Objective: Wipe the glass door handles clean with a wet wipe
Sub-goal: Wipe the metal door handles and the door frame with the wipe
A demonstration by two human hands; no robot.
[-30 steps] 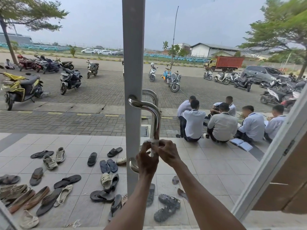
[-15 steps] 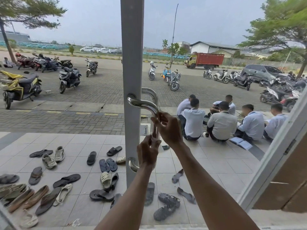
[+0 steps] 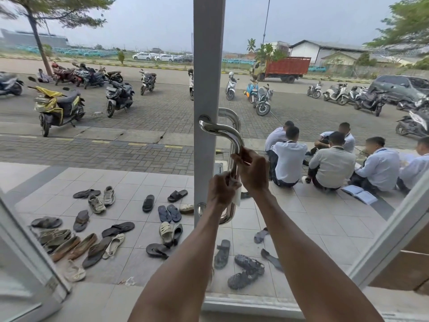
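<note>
The right hand (image 3: 254, 173) grips the chrome door handle (image 3: 228, 133) just below its top bend, probably to steady the door. Just beneath it, the left hand (image 3: 220, 190) wraps a white wet wipe (image 3: 237, 196) round the upright bar, so it can rub every side.

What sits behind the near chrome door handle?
A second handle on the door's outer side; only its upper part shows. The near handle, left hand and right hand cover the rest.
</note>
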